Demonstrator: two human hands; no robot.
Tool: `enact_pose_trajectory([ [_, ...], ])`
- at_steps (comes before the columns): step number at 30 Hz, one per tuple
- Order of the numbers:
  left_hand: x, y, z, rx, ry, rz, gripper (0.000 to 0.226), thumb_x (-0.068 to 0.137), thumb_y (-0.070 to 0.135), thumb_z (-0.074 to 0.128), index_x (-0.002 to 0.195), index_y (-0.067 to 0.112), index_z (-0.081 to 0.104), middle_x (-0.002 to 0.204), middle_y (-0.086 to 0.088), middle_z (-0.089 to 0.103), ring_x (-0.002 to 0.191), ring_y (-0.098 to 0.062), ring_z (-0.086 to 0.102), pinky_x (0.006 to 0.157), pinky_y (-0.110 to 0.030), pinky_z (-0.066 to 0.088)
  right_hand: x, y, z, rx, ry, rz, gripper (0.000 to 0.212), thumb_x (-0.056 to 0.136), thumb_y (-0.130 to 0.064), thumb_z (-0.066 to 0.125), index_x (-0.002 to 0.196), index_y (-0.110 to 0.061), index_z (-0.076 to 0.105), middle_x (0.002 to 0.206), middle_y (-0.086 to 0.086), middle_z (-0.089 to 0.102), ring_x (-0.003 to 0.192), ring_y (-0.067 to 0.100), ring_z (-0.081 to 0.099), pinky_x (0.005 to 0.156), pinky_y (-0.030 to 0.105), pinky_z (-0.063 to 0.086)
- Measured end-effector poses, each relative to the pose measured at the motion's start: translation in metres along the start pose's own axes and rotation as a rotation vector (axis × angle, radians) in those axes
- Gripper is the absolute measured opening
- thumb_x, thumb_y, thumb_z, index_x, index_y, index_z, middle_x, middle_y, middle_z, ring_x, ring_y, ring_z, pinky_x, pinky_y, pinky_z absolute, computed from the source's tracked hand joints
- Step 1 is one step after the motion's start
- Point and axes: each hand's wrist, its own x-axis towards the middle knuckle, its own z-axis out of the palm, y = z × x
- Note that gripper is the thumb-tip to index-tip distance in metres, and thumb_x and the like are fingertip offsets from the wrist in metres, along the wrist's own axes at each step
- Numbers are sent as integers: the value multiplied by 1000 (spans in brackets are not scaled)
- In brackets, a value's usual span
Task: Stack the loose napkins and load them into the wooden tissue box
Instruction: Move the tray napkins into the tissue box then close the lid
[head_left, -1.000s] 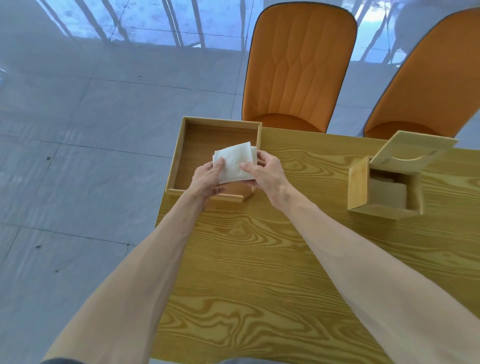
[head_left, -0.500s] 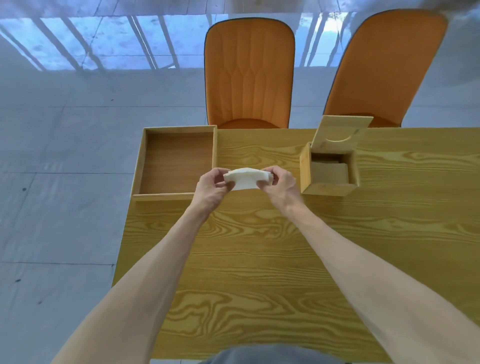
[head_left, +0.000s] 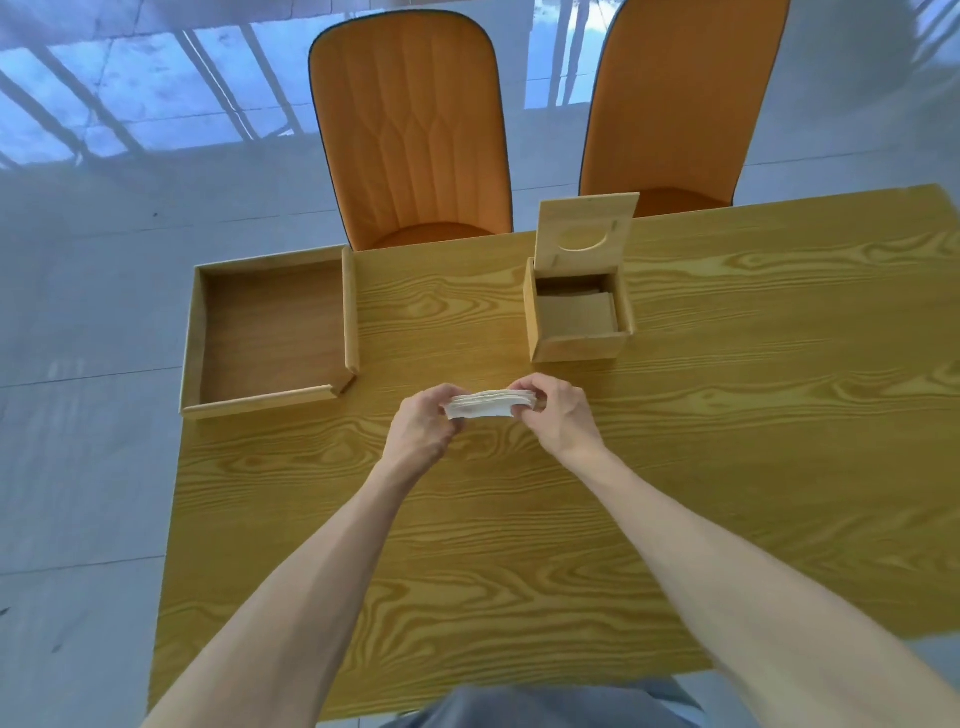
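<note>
A flat stack of white napkins (head_left: 487, 406) is held edge-on between both hands, just above the wooden table (head_left: 519, 519). My left hand (head_left: 423, 426) grips its left end and my right hand (head_left: 556, 415) grips its right end. The wooden tissue box (head_left: 576, 340) stands a little beyond my right hand, its hinged lid (head_left: 584, 236) with an oval slot tipped up at the back. Inside the box I see a pale flat layer; whether it is napkins or the bottom I cannot tell.
A shallow wooden tray (head_left: 270, 332) with nothing in it sits at the table's far left corner, partly over the edge. Two orange chairs (head_left: 415, 130) (head_left: 680, 98) stand behind the table on a grey tiled floor.
Both hands carried the napkin stack from over the tray rightward and toward me, to in front of the tissue box. The stack now lies flat and edge-on. My view shifted too.
</note>
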Motion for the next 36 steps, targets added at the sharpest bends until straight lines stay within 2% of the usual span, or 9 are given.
enact_pose_trajectory([
  [4, 4, 8, -3, -94, 26, -9, 15, 87, 17, 71, 101, 21, 72, 97, 2, 72, 86, -15, 70, 61, -21, 46, -1, 0, -18, 68, 28, -18, 19, 87, -13, 70, 105, -15, 74, 98, -1, 75, 87, 14, 66, 84, 31, 54],
  [8, 7, 30, -9, -198, 42, 48, 26, 83, 30, 77, 107, 20, 71, 98, 4, 74, 85, -13, 69, 68, -24, 49, -5, 4, -51, 196, 33, -50, 23, 87, -18, 73, 110, -19, 73, 98, -4, 74, 89, 9, 70, 84, 27, 58],
  [13, 8, 72, -6, -303, 75, 112, 26, 80, 40, 79, 100, 25, 70, 92, 6, 76, 81, -6, 68, 64, -19, 48, 2, 9, -95, 267, 129, -92, 28, 85, -23, 76, 112, -21, 71, 100, -4, 73, 90, 7, 70, 82, 28, 60],
  [16, 13, 98, 5, -308, 108, 99, 23, 82, 41, 76, 97, 25, 71, 92, 6, 75, 87, -10, 70, 70, -24, 51, 11, 12, -114, 293, 193, -86, 36, 86, -22, 76, 120, -19, 66, 101, 0, 72, 89, 11, 70, 80, 28, 60],
  [21, 28, 134, 21, -181, 208, 12, 31, 84, 48, 71, 103, 24, 73, 97, 7, 72, 93, -13, 67, 85, -36, 56, 28, 12, -133, 261, 297, -38, 37, 92, -24, 68, 127, -19, 59, 92, -4, 68, 85, 13, 68, 80, 29, 58],
  [25, 44, 150, 27, -44, 282, -9, 39, 85, 52, 65, 110, 23, 73, 119, 1, 67, 107, -18, 62, 88, -38, 53, 44, 8, -139, 175, 341, -28, 33, 93, -16, 68, 124, -14, 59, 102, 5, 72, 83, 16, 67, 78, 34, 59],
  [30, 57, 157, 33, 172, 263, -30, 39, 92, 49, 58, 116, 21, 71, 152, -6, 40, 140, -26, 33, 98, -43, 42, 63, 9, -135, -76, 387, -33, 36, 93, -17, 66, 127, -15, 56, 99, 4, 74, 83, 22, 70, 71, 31, 55],
  [33, 60, 157, 37, 258, 273, -6, 39, 94, 47, 57, 117, 19, 70, 158, -8, 32, 145, -28, 24, 103, -45, 40, 70, 13, -130, -184, 380, -28, 31, 95, -21, 64, 125, -18, 56, 98, 4, 76, 84, 26, 72, 72, 35, 57],
  [36, 64, 154, 39, 331, 305, 36, 41, 95, 46, 54, 118, 15, 70, 158, -10, 32, 146, -28, 23, 104, -45, 40, 77, 14, -126, -228, 388, -17, 26, 95, -24, 62, 121, -20, 57, 97, 4, 76, 87, 26, 72, 71, 30, 53],
])
